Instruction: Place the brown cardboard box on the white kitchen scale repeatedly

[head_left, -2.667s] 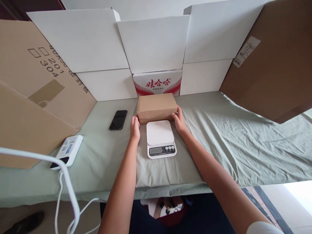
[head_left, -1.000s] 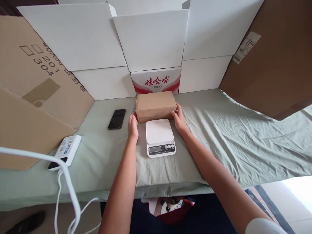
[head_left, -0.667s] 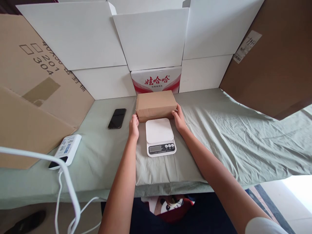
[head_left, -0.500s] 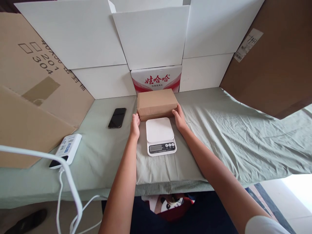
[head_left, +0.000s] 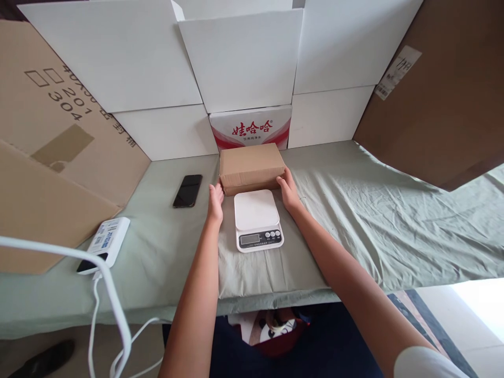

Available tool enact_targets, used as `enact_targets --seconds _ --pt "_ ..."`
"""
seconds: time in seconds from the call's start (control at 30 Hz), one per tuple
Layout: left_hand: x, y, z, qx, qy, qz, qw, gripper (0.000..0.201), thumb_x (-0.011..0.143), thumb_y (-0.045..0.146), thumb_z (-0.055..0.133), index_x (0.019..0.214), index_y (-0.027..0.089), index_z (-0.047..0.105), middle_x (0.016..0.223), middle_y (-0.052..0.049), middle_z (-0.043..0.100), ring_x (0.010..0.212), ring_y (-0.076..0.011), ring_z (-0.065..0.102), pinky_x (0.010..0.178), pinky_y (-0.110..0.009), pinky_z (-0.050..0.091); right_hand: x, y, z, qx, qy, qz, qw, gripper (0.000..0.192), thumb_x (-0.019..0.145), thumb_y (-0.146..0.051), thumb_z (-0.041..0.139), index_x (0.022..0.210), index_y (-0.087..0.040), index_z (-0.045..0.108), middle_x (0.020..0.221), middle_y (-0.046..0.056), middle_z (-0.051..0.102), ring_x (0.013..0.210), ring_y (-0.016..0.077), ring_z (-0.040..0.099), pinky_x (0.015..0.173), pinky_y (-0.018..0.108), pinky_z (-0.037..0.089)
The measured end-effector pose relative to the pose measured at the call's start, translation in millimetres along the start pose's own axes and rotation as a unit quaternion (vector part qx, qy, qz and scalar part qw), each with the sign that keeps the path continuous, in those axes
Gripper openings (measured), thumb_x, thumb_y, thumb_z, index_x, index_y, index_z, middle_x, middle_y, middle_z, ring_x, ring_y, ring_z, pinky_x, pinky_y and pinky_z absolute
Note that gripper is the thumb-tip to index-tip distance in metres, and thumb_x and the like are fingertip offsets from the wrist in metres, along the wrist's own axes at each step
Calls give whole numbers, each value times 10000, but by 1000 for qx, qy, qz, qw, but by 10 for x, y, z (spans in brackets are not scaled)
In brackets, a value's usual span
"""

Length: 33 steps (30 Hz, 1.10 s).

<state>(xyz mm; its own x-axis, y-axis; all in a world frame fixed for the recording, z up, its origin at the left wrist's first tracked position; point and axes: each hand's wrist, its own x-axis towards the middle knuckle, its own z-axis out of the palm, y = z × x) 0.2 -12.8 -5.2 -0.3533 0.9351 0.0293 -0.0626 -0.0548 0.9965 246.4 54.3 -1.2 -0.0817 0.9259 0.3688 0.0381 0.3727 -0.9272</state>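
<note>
A small brown cardboard box [head_left: 252, 163] lies on the cloth-covered table, behind a white kitchen scale [head_left: 256, 210]. My right hand [head_left: 289, 191] grips the box's right front corner, thumb on the front face and fingers along the side. At the left front corner is my left hand [head_left: 215, 203], its thumb raised apart and its fingers stretched along the box's side; whether they press on it is hard to see. Nothing rests on the scale's platform, and its display looks blank.
A black phone [head_left: 188, 191] lies left of my left hand. Farther left are a white power strip [head_left: 108, 239] and a curved white tube [head_left: 114, 294]. White boxes [head_left: 240, 60] and a red-and-white carton [head_left: 252, 128] line the back; large brown cartons [head_left: 437, 100] flank the table.
The view has shifted slightly. My left thumb has eased a little away from the box; the box, scale and right hand keep their places.
</note>
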Motion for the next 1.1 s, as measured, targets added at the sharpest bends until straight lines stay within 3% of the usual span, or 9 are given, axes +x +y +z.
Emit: enact_targets --seconds 0.27,0.37,0.53,0.7,0.9,1.1 --pt "0 -44 -8 -3 -22 18 1000 924 997 798 187 1628 182 462 1716 -142 381 1604 -266 352 1327 -421 238 -5 -22 -3 3 -3 -10 1000 663 924 -490 539 1543 -258 480 1618 59 543 1527 300 442 1328 508 323" --pt "6 -58 -2 -22 4 36 999 960 947 863 304 1582 179 530 1692 -169 423 1587 -294 387 1315 -433 272 -15 -11 7 24 1 -31 999 695 916 -520 564 1554 -266 461 1634 59 523 1514 308 457 1314 526 343" --pt "-62 6 -35 -40 49 124 990 1012 827 933 485 1492 185 637 1607 -192 542 1570 -335 412 1289 -431 329 -123 -48 20 21 -1 -87 996 746 964 -623 533 1610 -280 384 1661 91 466 1502 304 479 1248 489 436" --pt "-515 58 -93 -36 60 154 986 1052 801 944 500 1514 181 618 1597 -199 552 1563 -367 416 1286 -473 337 -429 -190 -67 -17 22 -133 991 776 971 -722 502 1609 -295 390 1636 116 461 1506 339 461 1249 522 421" --pt "-1192 -92 -134 -49 36 133 989 1007 828 920 486 1504 188 631 1598 -199 550 1527 -382 471 1291 -519 333 -915 -346 -226 -23 24 -115 993 673 991 -678 509 1590 -392 399 1547 96 499 1383 350 524 1188 598 453" --pt "-1295 -129 -128 -47 58 99 992 1008 823 934 450 1505 216 635 1607 -175 545 1555 -380 426 1289 -521 349 -1090 -341 -240 -23 37 -105 994 670 982 -680 513 1569 -371 419 1529 114 506 1403 366 504 1174 612 460"
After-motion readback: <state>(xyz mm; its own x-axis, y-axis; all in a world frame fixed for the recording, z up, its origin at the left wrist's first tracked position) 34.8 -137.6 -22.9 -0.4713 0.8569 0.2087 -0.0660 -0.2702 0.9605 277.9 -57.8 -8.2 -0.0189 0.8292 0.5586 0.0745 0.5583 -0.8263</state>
